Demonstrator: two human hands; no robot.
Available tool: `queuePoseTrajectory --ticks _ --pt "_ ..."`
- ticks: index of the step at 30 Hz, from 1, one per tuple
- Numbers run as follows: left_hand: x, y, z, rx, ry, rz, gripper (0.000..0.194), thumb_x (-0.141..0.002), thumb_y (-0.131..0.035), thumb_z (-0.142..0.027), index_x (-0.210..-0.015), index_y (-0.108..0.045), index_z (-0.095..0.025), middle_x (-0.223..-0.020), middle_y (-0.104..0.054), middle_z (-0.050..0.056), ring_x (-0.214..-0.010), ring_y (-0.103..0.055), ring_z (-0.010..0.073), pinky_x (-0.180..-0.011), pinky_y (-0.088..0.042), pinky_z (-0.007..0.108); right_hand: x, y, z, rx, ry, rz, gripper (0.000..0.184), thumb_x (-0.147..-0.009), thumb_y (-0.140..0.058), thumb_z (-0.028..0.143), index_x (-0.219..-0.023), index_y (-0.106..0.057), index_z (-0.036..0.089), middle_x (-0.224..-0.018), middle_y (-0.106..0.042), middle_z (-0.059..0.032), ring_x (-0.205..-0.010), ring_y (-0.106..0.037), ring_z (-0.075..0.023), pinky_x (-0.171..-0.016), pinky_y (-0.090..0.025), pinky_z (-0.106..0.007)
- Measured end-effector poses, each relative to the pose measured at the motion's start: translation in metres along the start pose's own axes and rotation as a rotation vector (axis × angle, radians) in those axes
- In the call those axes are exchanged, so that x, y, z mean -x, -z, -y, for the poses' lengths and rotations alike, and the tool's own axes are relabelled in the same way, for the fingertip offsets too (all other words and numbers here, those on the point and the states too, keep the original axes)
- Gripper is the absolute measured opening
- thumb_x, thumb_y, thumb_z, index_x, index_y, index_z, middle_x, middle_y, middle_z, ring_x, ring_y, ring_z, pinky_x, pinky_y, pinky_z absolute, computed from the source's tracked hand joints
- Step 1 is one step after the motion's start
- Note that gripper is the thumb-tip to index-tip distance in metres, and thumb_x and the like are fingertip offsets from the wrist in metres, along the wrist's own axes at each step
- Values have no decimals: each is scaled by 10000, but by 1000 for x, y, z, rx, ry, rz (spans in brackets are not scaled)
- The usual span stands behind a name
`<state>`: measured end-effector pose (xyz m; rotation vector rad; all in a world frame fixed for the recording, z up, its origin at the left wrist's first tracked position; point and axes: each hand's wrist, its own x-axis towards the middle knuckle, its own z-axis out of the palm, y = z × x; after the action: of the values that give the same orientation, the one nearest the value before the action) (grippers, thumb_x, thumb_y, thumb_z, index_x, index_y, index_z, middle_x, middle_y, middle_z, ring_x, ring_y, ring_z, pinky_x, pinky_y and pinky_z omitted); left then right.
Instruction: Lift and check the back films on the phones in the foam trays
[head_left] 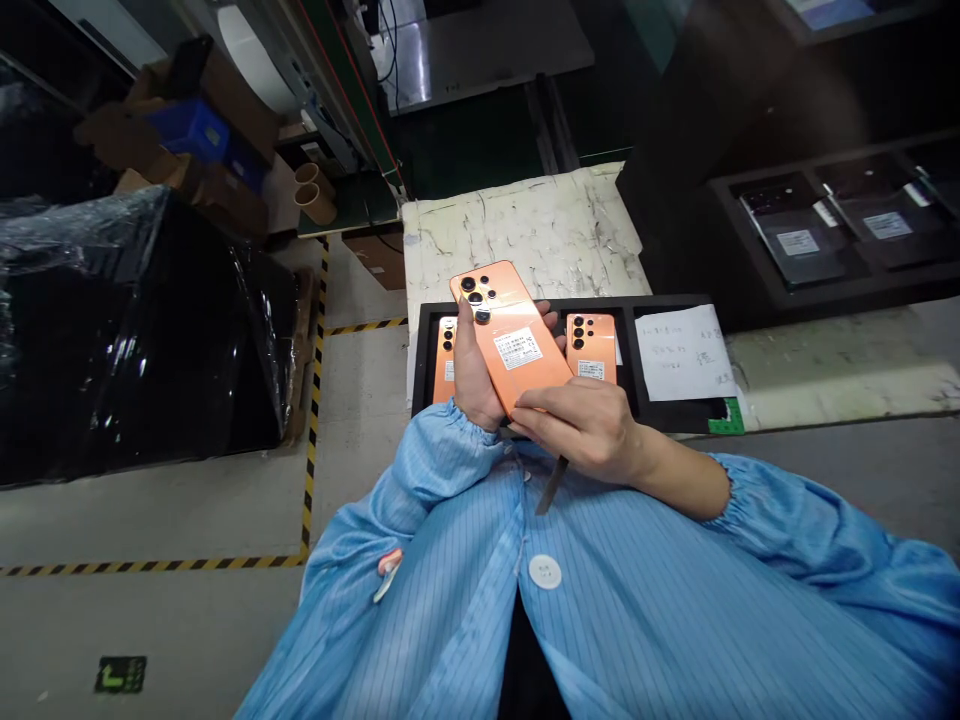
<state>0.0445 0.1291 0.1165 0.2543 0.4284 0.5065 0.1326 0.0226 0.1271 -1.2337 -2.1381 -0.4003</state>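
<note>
My left hand point(480, 375) is wrapped round an orange smartphone point(536, 345), its back and camera lenses facing up and a white printed label stuck on it. At the phone's lower edge my right hand point(592, 425) is closed, thumb and fingertips touching the corner. A thin dark strip-like tool point(553, 487) sticks out below my right hand; its exact kind I cannot tell. Behind the held phone lies a black tray point(626, 345). In its slots are another orange phone point(592, 345) on the right and a partly hidden orange phone point(444, 375) on the left.
A handwritten paper sheet point(682, 355) lies on the tray's right end, near a green tag point(725, 417). To the right, a dark tray point(724, 215) holds several silver phones. The worn pale bench top point(517, 225) extends behind. Film-wrapped black stacks point(142, 340) stand left, beyond striped floor tape point(309, 480).
</note>
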Motion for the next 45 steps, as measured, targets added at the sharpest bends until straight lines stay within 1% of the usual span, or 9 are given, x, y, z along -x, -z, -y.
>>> queuePoseTrajectory --ticks 5,9,14,18,28,31,35,40,45 --pt "4 -1 0 12 2 57 748 -788 -363 -749 -1005 -651 -94 -831 -692 116 -844 -660 248 -828 -513 355 -8 2 -5 43 -23 47 172 -886 -507 127 -733 -584 144 -787 -657 -10 -591 -534 -86 -508 -363 -257" --pt "12 -1 8 82 -59 201 620 -841 -361 -687 -1089 -629 -186 -966 -687 67 -842 -647 198 -762 -521 321 -29 20 -34 -57 -195 61 172 -922 -466 219 -783 -538 148 -815 -608 -48 -669 -537 -106 -524 -368 -246" --pt "30 7 17 -34 220 238 885 -690 -339 -862 -1146 -608 -152 -996 -670 120 -798 -655 247 -692 -528 369 -67 42 -87 -295 -418 262 168 -909 -525 276 -802 -560 151 -710 -564 -11 -603 -474 -88 -543 -350 -238" --pt "41 12 20 -75 279 268 961 -679 -281 -881 -1157 -605 -113 -1061 -654 169 -850 -653 268 -723 -518 375 -82 34 -109 -570 -582 413 150 -870 -601 240 -759 -584 139 -652 -540 7 -566 -408 -68 -530 -332 -225" --pt "50 13 21 -85 342 81 929 -723 -290 -846 -1141 -604 -78 -1055 -666 191 -961 -641 286 -819 -498 382 -64 3 -119 -1098 -894 475 205 -825 -670 237 -729 -537 113 -653 -593 -17 -452 -355 -27 -397 -288 -173" --pt "51 13 21 -75 326 65 781 -763 -425 -739 -1141 -597 -78 -1058 -672 186 -958 -651 283 -810 -506 363 -60 0 -119 -1137 -949 465 221 -807 -693 254 -733 -531 122 -659 -604 -17 -436 -357 -29 -390 -302 -182" --pt "53 14 20 -76 325 64 495 -751 -544 -372 -1103 -602 -28 -1062 -674 192 -984 -649 275 -839 -505 342 -57 -2 -119 -1149 -973 474 208 -811 -688 260 -739 -547 124 -688 -628 -36 -454 -389 -43 -390 -308 -198" --pt "55 10 17 -205 345 -18 472 -668 -526 -136 -1105 -588 30 -1089 -658 225 -1045 -623 314 -870 -492 374 -57 -2 -119 -1158 -960 489 209 -799 -701 266 -739 -560 123 -697 -642 -45 -489 -437 -53 -401 -325 -190" --pt "57 11 17 -295 289 26 454 -713 -586 -81 -1166 -575 -57 -1144 -646 193 -1088 -598 352 -909 -481 456 -56 -2 -120 -1170 -951 503 248 -775 -724 303 -720 -558 127 -669 -637 -42 -506 -471 -61 -407 -339 -175"
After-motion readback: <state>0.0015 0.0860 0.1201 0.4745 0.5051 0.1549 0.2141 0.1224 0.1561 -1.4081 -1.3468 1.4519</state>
